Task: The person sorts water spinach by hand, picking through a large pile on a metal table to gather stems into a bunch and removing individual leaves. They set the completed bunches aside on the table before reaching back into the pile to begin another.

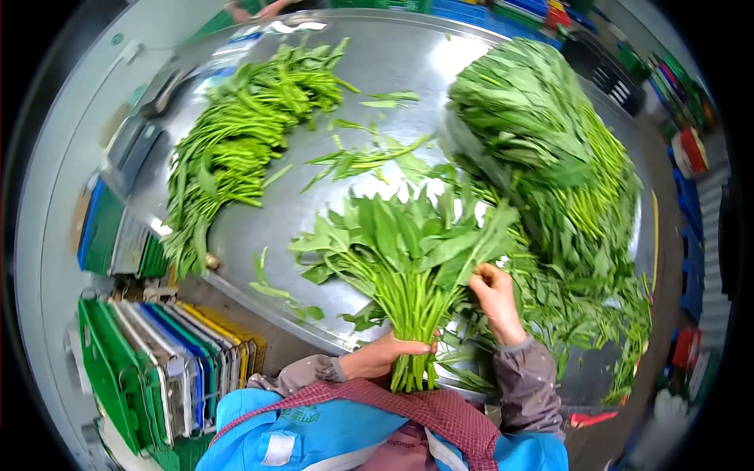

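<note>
A bunch of water spinach (408, 290) stands upright in front of me, its leaves fanned out at the top. Wrapped round the lower stems is my left hand (378, 355), closed on them. At the bunch's right side, my right hand (495, 297) has curled fingers pinching at a water spinach leaf (491, 242); the fingertips are partly hidden. Beyond, a row of water spinach (247, 145) lies to the left on the metal table (259, 235). A large heap of water spinach (534, 118) rises to the right.
Loose stems (365, 161) lie mid-table, and scattered leaves (581, 310) cover its right part. Several folded crates (169, 369) stand upright at the lower left. A black crate (605, 71) is at the back right. Another person's hands (271, 9) show at the far edge.
</note>
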`<state>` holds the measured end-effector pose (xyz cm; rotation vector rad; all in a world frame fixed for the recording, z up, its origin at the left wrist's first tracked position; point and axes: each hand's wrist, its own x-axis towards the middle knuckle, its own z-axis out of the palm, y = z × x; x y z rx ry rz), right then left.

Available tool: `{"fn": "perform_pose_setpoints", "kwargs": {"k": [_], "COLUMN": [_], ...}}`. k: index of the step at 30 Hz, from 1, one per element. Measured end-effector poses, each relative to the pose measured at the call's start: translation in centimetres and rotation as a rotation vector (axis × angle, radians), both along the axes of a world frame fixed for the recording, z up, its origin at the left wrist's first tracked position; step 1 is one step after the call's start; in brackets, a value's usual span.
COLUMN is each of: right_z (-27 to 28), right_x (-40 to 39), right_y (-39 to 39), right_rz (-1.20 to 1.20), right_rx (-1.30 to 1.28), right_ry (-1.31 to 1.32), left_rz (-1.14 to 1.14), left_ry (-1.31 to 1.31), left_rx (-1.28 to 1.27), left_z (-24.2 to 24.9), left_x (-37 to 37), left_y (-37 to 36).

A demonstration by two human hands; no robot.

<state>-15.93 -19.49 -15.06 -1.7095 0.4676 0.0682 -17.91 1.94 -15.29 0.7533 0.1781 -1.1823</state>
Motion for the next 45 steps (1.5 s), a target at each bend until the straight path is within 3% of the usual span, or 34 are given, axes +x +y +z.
{"fn": "perform_pose_setpoints", "kwargs": {"k": [3, 6, 7, 9, 10, 14, 20, 23, 25, 26, 28, 45], "right_z": [4.4, 5.0, 5.0, 4.4, 3.9, 1.4, 0.3, 0.2, 0.3, 0.5, 0.2, -0.6], "right_x": [-0.1, -1.6, -2.1, -2.8, -3.2, -4.5, -5.0, -4.9, -5.0, -5.0, -5.1, -4.2], "right_y": [-0.1, -3.5, -4.2, -4.4, -3.9, -2.5, -1.5, -1.4, -1.3, -1.3, -1.3, -0.1], "right_rz": [-0.105, -0.149, -0.182, -0.218, -0.314, -0.123, -0.054, -0.096, -0.076, -0.061, -0.097, -0.093], "right_rx": [0.728, 1.076, 0.923, 0.729, 0.618, 0.490, 0.446, 0.444, 0.421, 0.398, 0.418, 0.383], "right_ry": [0.099, -0.073, -0.110, -0.146, -0.088, 0.100, 0.122, 0.158, 0.149, 0.171, 0.152, 0.227], "left_rz": [0.044, 0.234, 0.216, 0.254, 0.302, 0.268, 0.151, 0.163, 0.289, 0.100, 0.054, -0.037], "left_ry": [-0.261, -0.703, -0.875, -0.905, -1.063, -0.998, -1.274, -1.635, -1.980, -2.428, -2.445, -2.464], "left_rx": [0.085, 0.370, 0.458, 0.663, 0.766, 0.962, 1.264, 1.385, 1.323, 1.732, 1.719, 1.704], "left_z": [-0.2, 0.1, 1.0, 1.7, 0.5, -6.7, -9.0, -9.1, -11.8, -1.4, 0.5, -0.2], "left_x": [0.9, 4.6, 6.4, 8.7, 9.9, 11.2, 12.9, 16.0, 20.3, 17.1, 16.9, 17.0], "left_y": [0.6, 3.1, 4.4, 6.3, 7.2, 11.2, 13.3, 15.5, 18.9, 15.7, 15.9, 16.4]}}
